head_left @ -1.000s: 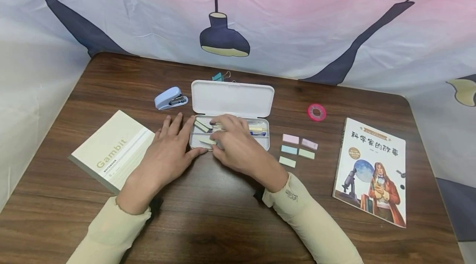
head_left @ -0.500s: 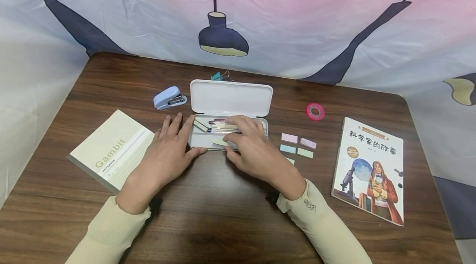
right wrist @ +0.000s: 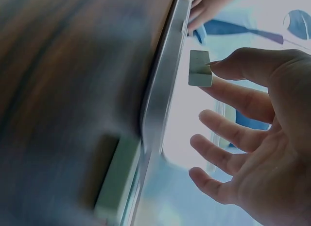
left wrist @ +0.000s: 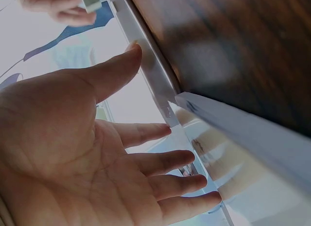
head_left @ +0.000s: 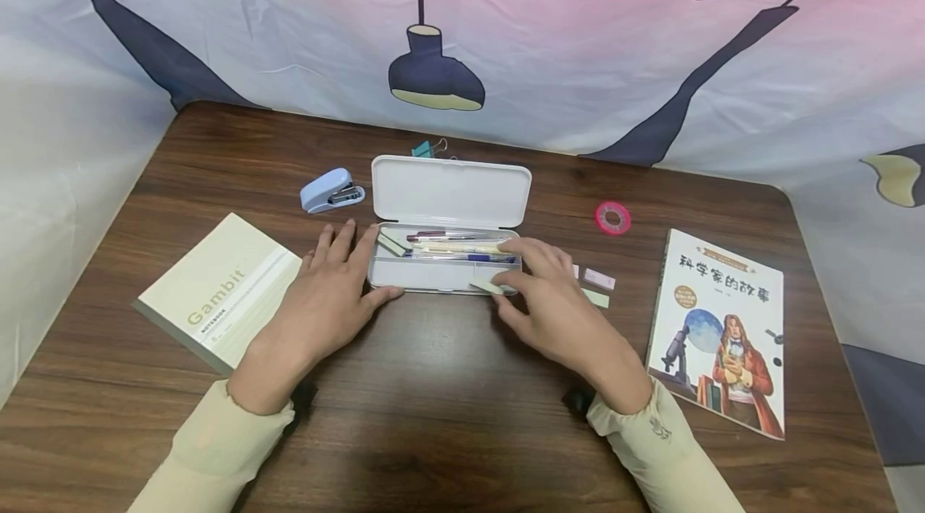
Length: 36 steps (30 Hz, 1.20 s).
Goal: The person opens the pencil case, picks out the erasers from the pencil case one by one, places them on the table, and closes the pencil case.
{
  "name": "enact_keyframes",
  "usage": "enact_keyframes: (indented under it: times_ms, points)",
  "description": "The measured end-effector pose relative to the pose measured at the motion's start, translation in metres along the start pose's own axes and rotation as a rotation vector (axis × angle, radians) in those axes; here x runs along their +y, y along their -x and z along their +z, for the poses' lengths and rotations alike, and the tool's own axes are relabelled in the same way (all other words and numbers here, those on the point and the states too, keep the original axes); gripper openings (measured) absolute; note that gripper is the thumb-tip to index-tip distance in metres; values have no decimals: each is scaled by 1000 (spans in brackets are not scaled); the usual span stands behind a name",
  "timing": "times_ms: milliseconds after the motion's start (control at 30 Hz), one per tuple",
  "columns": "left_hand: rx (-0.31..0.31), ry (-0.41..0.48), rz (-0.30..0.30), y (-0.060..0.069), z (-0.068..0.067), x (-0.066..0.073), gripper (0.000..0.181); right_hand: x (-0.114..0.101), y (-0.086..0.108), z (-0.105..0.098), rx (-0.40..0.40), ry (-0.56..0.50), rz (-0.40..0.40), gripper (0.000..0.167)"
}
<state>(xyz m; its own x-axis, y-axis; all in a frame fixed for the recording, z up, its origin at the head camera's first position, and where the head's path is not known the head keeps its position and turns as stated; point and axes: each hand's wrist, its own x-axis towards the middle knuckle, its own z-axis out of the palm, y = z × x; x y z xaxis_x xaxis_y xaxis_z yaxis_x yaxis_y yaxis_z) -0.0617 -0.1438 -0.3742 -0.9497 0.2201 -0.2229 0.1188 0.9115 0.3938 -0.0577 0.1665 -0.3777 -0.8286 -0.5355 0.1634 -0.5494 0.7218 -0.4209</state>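
A white pencil case [head_left: 426, 274] lies with its lid [head_left: 451, 193] raised. My left hand [head_left: 325, 280] rests at its left end, fingers straight and thumb on the front rim. Between thumb and index finger, my right hand [head_left: 552, 296] pinches a small green eraser [right wrist: 200, 68] over the front compartment's right end; its other fingers are loosely spread. Several pens [head_left: 458, 248] lie in the back compartment, beside light-green eraser-like pieces [head_left: 393, 243] at its left end. Right of the case are a purple eraser [head_left: 600, 278] and a green eraser [head_left: 596, 299], others partly hidden by my right hand.
A light-blue stapler [head_left: 332, 191] and a cream notebook [head_left: 217, 288] lie to the left. Behind the lid shows a teal binder clip [head_left: 426, 148]. Over on the right are a pink tape roll [head_left: 613, 217] and an illustrated book [head_left: 715, 336].
My right hand has moved rightward along the front compartment with the green eraser, uncovering the pens and now hiding some erasers beside the case. The left hand has stayed put.
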Motion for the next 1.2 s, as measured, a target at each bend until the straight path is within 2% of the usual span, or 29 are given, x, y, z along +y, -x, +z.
enact_keyframes:
  times_ms: [300, 600, 767, 1000, 1200]
  points:
    - [22, 17, -2, 2, 1, 0, 89, 29, 39, -14, 59, -9, 104, 18]
    - [3, 3, 1, 0, 0, 1, 89, 51, 72, -31, 134, 13, 162, 23]
    - [18, 6, 5, -1, 3, -2, 90, 57, 83, -36, 122, 36, 194, 24]
    - [52, 14, 16, -5, 14, -14, 91, 63, 92, -38, 99, 28, 222, 23]
    - [43, 19, 12, -3, 9, -9, 91, 67, 95, -38, 76, 24, 223, 24]
